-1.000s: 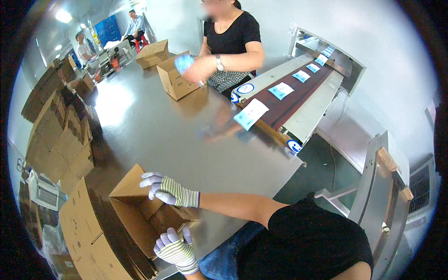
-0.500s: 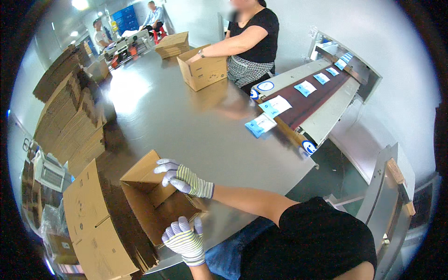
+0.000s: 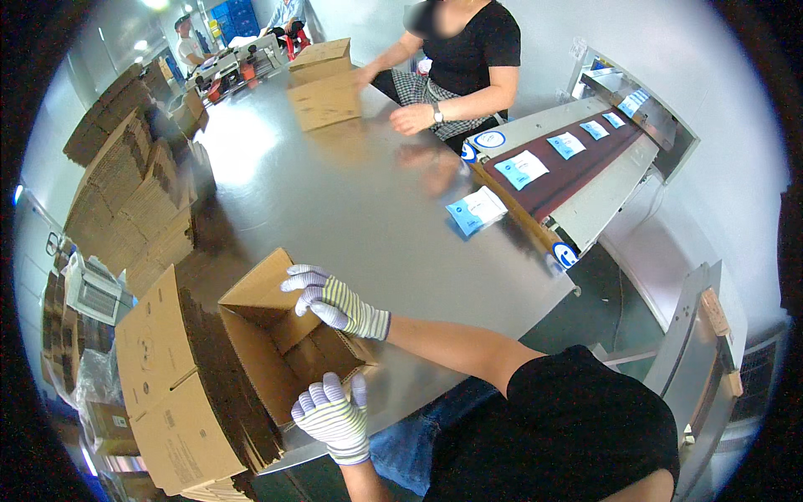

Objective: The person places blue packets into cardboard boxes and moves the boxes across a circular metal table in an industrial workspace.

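Observation:
An open brown cardboard box [image 3: 259, 360] stands in front of me on the metal table, its hollow inside facing up. Both my hands wear white gloves with yellow-green stripes and lilac fingertips. My right hand [image 3: 341, 308] rests over the box's upper right edge, fingers stretched along a raised flap [image 3: 259, 289]. At the near end, my left hand [image 3: 335, 417] lies with spread fingers over the rim, palm down. Neither hand shows anything inside its fingers. The far parts of the box's bottom are shaded.
Flattened cartons [image 3: 171, 385] stand left of the box, with taller stacks [image 3: 130, 192] beyond. Across the metal table [image 3: 401, 284], a co-worker [image 3: 468, 58] touches another box [image 3: 326, 102]. Blue-and-white pouches [image 3: 567, 145] lie on a dark conveyor belt [image 3: 544, 188]; another pouch [image 3: 477, 209] is at its end.
The co-worker's box has moved away toward the far left, and one of that person's hands now hovers nearer the conveyor. My hands keep almost the same place on the box; the view shifts slightly.

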`<control>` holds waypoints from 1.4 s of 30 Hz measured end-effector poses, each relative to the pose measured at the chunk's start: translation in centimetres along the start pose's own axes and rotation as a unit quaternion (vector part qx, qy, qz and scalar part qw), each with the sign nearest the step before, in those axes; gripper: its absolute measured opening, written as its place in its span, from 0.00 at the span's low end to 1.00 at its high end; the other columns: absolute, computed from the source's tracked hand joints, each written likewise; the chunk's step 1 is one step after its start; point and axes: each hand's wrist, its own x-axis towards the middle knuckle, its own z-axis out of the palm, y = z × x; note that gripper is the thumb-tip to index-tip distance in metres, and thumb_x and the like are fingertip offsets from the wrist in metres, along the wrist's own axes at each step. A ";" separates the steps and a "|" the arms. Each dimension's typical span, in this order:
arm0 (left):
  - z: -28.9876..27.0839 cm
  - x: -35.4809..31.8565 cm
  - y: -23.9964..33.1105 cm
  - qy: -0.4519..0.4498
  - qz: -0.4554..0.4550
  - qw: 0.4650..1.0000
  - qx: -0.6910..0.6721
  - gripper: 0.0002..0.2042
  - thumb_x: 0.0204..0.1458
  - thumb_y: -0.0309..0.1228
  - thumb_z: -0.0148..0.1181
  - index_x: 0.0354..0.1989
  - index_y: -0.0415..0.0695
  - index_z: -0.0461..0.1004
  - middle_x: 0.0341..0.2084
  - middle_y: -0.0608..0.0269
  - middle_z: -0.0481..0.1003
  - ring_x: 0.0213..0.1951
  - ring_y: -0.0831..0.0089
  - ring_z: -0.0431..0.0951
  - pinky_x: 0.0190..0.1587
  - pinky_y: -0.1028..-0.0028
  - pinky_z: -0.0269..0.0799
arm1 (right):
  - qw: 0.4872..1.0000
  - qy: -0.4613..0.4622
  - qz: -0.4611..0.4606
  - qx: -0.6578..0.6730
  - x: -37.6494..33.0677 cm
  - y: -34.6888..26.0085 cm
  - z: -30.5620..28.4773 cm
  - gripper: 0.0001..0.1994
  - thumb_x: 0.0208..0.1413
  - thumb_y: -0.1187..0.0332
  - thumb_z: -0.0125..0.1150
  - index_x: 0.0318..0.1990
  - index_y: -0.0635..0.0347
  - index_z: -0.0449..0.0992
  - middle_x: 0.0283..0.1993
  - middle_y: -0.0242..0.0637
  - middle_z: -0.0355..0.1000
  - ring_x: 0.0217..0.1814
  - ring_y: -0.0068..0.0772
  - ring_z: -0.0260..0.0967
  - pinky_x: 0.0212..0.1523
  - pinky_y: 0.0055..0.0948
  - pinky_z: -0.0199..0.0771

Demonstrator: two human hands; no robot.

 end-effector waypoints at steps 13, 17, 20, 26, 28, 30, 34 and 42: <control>-2.3 1.4 0.1 -0.107 0.027 0.994 -0.014 0.17 0.48 0.40 0.58 0.43 0.44 0.70 0.29 0.56 0.69 0.34 0.58 0.70 0.40 0.60 0.63 | 1.000 -0.027 0.008 0.009 0.0 -0.2 -0.4 0.06 0.54 0.71 0.49 0.30 0.57 0.73 0.57 0.39 0.68 0.68 0.47 0.53 0.68 0.45 0.49; -3.0 1.5 -1.1 -0.178 0.052 0.982 -0.040 0.21 0.45 0.36 0.61 0.49 0.45 0.69 0.29 0.58 0.70 0.34 0.59 0.71 0.41 0.58 0.65 | 0.998 -0.060 0.024 0.006 0.5 -1.2 -2.1 0.07 0.55 0.69 0.49 0.30 0.58 0.73 0.56 0.42 0.68 0.67 0.50 0.53 0.67 0.44 0.51; -3.9 2.2 -3.3 -0.090 0.095 0.991 -0.022 0.20 0.43 0.37 0.62 0.44 0.43 0.69 0.28 0.59 0.69 0.33 0.59 0.71 0.44 0.59 0.65 | 0.993 -0.115 0.002 -0.006 0.7 -0.8 -3.0 0.05 0.57 0.70 0.50 0.37 0.57 0.73 0.60 0.44 0.64 0.69 0.50 0.50 0.69 0.44 0.48; -3.1 1.8 -2.2 -0.110 0.045 0.992 0.052 0.13 0.45 0.42 0.61 0.24 0.48 0.67 0.19 0.62 0.69 0.23 0.64 0.72 0.29 0.64 0.65 | 0.980 -0.167 0.064 -0.089 1.5 0.5 -10.7 0.13 0.55 0.67 0.58 0.48 0.58 0.72 0.56 0.45 0.66 0.59 0.47 0.64 0.58 0.40 0.65; -3.2 1.3 -1.8 -0.128 0.020 0.991 0.036 0.12 0.46 0.40 0.61 0.26 0.47 0.68 0.20 0.61 0.69 0.24 0.62 0.72 0.31 0.64 0.65 | 0.926 -0.256 0.165 -0.225 1.4 4.4 -17.6 0.14 0.56 0.65 0.58 0.46 0.63 0.74 0.46 0.49 0.73 0.51 0.47 0.70 0.52 0.38 0.70; -3.4 1.1 -1.4 -0.140 0.005 0.990 0.010 0.11 0.46 0.39 0.61 0.28 0.45 0.68 0.21 0.60 0.70 0.25 0.60 0.72 0.32 0.63 0.65 | 0.795 -0.434 0.182 -0.382 -0.1 9.0 -28.3 0.17 0.51 0.62 0.61 0.46 0.61 0.75 0.41 0.49 0.75 0.45 0.50 0.73 0.45 0.40 0.72; -3.3 0.5 -1.9 -0.117 -0.005 0.993 0.008 0.12 0.47 0.38 0.61 0.28 0.44 0.68 0.22 0.58 0.70 0.25 0.59 0.72 0.31 0.63 0.65 | 0.540 -0.518 0.406 -0.525 0.7 8.1 -34.8 0.21 0.38 0.65 0.66 0.45 0.55 0.79 0.49 0.40 0.75 0.49 0.46 0.73 0.49 0.39 0.72; -2.7 1.0 -1.4 -0.121 0.001 0.993 0.007 0.11 0.46 0.37 0.62 0.28 0.44 0.68 0.22 0.58 0.70 0.25 0.58 0.71 0.31 0.64 0.64 | 0.595 -0.529 0.421 -0.435 0.8 9.9 -39.7 0.31 0.38 0.72 0.69 0.57 0.57 0.70 0.47 0.44 0.76 0.45 0.45 0.75 0.46 0.38 0.73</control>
